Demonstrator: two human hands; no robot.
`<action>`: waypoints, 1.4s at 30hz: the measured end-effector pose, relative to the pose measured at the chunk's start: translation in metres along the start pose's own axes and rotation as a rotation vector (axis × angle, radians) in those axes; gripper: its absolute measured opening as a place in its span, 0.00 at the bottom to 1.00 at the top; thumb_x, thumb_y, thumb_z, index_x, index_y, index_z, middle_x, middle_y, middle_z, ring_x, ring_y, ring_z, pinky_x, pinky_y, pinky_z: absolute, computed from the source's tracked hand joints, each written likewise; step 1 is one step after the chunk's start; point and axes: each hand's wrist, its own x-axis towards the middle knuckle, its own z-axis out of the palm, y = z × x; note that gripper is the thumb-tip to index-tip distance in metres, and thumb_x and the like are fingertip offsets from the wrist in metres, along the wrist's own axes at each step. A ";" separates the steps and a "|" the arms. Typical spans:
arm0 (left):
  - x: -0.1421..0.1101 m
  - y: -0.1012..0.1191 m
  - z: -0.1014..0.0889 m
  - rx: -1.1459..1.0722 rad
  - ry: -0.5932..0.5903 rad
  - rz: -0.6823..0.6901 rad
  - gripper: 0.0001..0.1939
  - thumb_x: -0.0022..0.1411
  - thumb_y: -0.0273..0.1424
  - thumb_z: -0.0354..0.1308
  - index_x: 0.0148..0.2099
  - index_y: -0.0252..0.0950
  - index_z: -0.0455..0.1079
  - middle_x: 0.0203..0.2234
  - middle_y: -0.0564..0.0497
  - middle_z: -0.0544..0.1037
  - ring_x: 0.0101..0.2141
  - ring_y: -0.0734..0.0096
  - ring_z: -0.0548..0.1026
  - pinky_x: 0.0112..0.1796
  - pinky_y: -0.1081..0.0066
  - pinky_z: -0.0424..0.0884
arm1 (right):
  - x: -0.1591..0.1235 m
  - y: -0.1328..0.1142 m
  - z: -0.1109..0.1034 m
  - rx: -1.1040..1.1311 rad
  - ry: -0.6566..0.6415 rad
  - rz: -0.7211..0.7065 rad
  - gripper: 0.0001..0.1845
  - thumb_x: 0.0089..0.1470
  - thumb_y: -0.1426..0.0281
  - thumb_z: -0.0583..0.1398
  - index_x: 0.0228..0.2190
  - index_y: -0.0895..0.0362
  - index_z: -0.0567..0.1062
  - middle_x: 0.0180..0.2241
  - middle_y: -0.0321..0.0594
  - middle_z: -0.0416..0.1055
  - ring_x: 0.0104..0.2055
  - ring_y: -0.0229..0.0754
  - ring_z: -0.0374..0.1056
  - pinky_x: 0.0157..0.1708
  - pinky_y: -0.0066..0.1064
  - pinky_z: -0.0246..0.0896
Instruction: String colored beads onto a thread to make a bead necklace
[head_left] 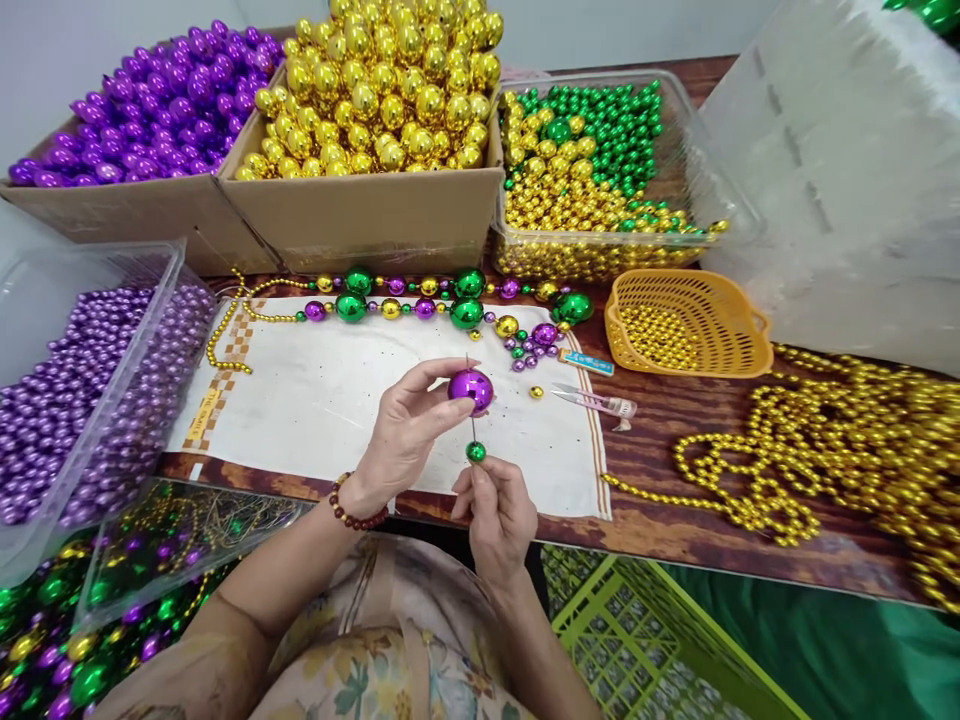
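Observation:
Between the thumb and fingers of my left hand (401,430) is a large shiny purple bead (471,386). A thin needle-like rod (474,428) runs through it and sticks out above. Lower on the rod sits a small green bead (475,452), just at the fingertips of my right hand (496,512), which pinch the rod's lower end. Both hands are over a white cloth (315,400). Behind them lies a strung bead strand (390,310) in purple, green and gold. Loose small purple beads (534,352) and one gold bead (536,392) rest to the right.
Boxes of purple beads (172,100) and gold beads (390,110) stand behind. A clear bin (600,238), an orange basket (742,345), scissors (596,400) and gold bead chains (840,440) lie rightward. At left is a tub of purple beads (82,400); below, a green crate (600,610).

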 end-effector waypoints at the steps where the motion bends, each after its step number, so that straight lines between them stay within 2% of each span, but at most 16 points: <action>1: -0.003 -0.002 0.001 0.030 0.000 0.020 0.16 0.55 0.32 0.71 0.47 0.41 0.77 0.46 0.50 0.78 0.39 0.72 0.78 0.43 0.69 0.77 | 0.004 -0.002 0.002 0.041 0.002 0.020 0.07 0.68 0.69 0.54 0.37 0.55 0.70 0.25 0.30 0.71 0.16 0.29 0.65 0.17 0.21 0.56; 4: -0.011 -0.007 0.002 0.175 -0.036 0.044 0.19 0.56 0.32 0.71 0.50 0.42 0.75 0.46 0.49 0.77 0.41 0.72 0.76 0.43 0.71 0.75 | 0.014 -0.010 0.004 0.145 0.014 0.072 0.07 0.67 0.66 0.56 0.36 0.55 0.70 0.26 0.31 0.72 0.17 0.30 0.66 0.17 0.22 0.56; 7: -0.009 -0.010 -0.003 0.309 -0.182 -0.015 0.25 0.56 0.34 0.71 0.55 0.43 0.72 0.47 0.48 0.76 0.43 0.70 0.75 0.46 0.71 0.73 | 0.019 -0.014 -0.001 0.194 0.077 0.111 0.09 0.66 0.64 0.57 0.34 0.55 0.69 0.24 0.31 0.72 0.17 0.31 0.66 0.17 0.23 0.55; 9: 0.004 -0.017 -0.008 0.387 -0.212 -0.033 0.21 0.62 0.39 0.65 0.56 0.41 0.72 0.49 0.46 0.75 0.45 0.68 0.76 0.47 0.68 0.73 | 0.017 -0.013 -0.009 0.205 0.117 0.142 0.10 0.65 0.63 0.58 0.33 0.56 0.69 0.24 0.32 0.73 0.17 0.32 0.66 0.17 0.23 0.55; 12: 0.037 -0.041 -0.009 0.641 -0.202 0.048 0.13 0.68 0.37 0.57 0.51 0.39 0.74 0.46 0.45 0.76 0.42 0.66 0.75 0.47 0.65 0.71 | 0.006 -0.006 -0.023 0.196 0.156 0.189 0.10 0.64 0.63 0.58 0.34 0.56 0.69 0.25 0.33 0.74 0.16 0.31 0.66 0.16 0.22 0.54; 16: 0.073 -0.084 0.008 0.953 -0.445 0.200 0.06 0.62 0.26 0.58 0.40 0.38 0.76 0.38 0.46 0.75 0.40 0.63 0.71 0.47 0.65 0.67 | -0.008 -0.001 -0.037 0.180 0.182 0.207 0.11 0.64 0.63 0.58 0.33 0.56 0.69 0.24 0.33 0.73 0.16 0.32 0.66 0.17 0.22 0.57; 20: 0.084 -0.112 0.024 1.171 -0.554 0.224 0.07 0.62 0.21 0.56 0.34 0.35 0.73 0.38 0.42 0.74 0.43 0.58 0.69 0.48 0.61 0.64 | -0.015 -0.001 -0.044 0.177 0.239 0.204 0.09 0.63 0.64 0.60 0.33 0.57 0.71 0.24 0.33 0.74 0.17 0.32 0.66 0.18 0.23 0.59; 24: 0.090 -0.119 0.023 1.261 -0.592 0.209 0.08 0.65 0.23 0.54 0.34 0.35 0.72 0.37 0.41 0.74 0.44 0.55 0.70 0.48 0.59 0.65 | -0.014 0.004 -0.045 0.182 0.246 0.173 0.08 0.61 0.66 0.62 0.34 0.57 0.73 0.25 0.35 0.74 0.18 0.33 0.67 0.18 0.24 0.60; 27: 0.093 -0.107 0.017 1.093 -0.485 0.151 0.05 0.63 0.24 0.58 0.35 0.36 0.75 0.37 0.43 0.75 0.43 0.58 0.71 0.48 0.60 0.67 | -0.011 0.007 -0.041 0.175 0.210 0.160 0.09 0.61 0.65 0.63 0.33 0.58 0.73 0.25 0.36 0.74 0.18 0.33 0.67 0.18 0.24 0.60; 31: 0.080 -0.067 0.004 0.488 -0.243 -0.071 0.05 0.63 0.29 0.61 0.40 0.37 0.77 0.40 0.47 0.77 0.38 0.68 0.75 0.42 0.67 0.70 | -0.006 0.005 -0.039 0.159 0.177 0.174 0.09 0.61 0.64 0.63 0.35 0.58 0.74 0.23 0.35 0.74 0.17 0.33 0.67 0.18 0.23 0.61; 33: 0.068 -0.046 -0.006 0.167 -0.160 -0.210 0.08 0.63 0.33 0.63 0.44 0.37 0.77 0.38 0.48 0.78 0.34 0.73 0.76 0.39 0.70 0.71 | -0.003 0.002 -0.039 0.148 0.149 0.184 0.09 0.61 0.65 0.62 0.34 0.58 0.74 0.23 0.35 0.74 0.17 0.33 0.67 0.18 0.23 0.61; 35: 0.056 -0.029 -0.017 -0.054 -0.096 -0.297 0.12 0.60 0.35 0.66 0.45 0.36 0.77 0.35 0.49 0.78 0.33 0.74 0.77 0.39 0.71 0.72 | -0.001 -0.001 -0.038 0.133 0.113 0.184 0.09 0.61 0.64 0.62 0.34 0.58 0.75 0.22 0.35 0.73 0.17 0.34 0.67 0.18 0.23 0.62; 38: 0.041 -0.016 -0.026 -0.215 -0.045 -0.344 0.13 0.58 0.35 0.70 0.42 0.34 0.77 0.33 0.49 0.79 0.34 0.73 0.79 0.40 0.71 0.74 | 0.001 -0.007 -0.037 0.115 0.047 0.173 0.09 0.62 0.65 0.62 0.34 0.57 0.75 0.20 0.33 0.72 0.17 0.35 0.67 0.17 0.24 0.63; 42: 0.033 -0.012 -0.027 -0.276 -0.024 -0.354 0.12 0.58 0.33 0.69 0.43 0.33 0.77 0.33 0.49 0.79 0.34 0.72 0.80 0.42 0.69 0.75 | 0.002 -0.014 -0.034 0.066 -0.010 0.140 0.08 0.62 0.66 0.61 0.35 0.57 0.76 0.18 0.31 0.69 0.15 0.33 0.64 0.16 0.23 0.61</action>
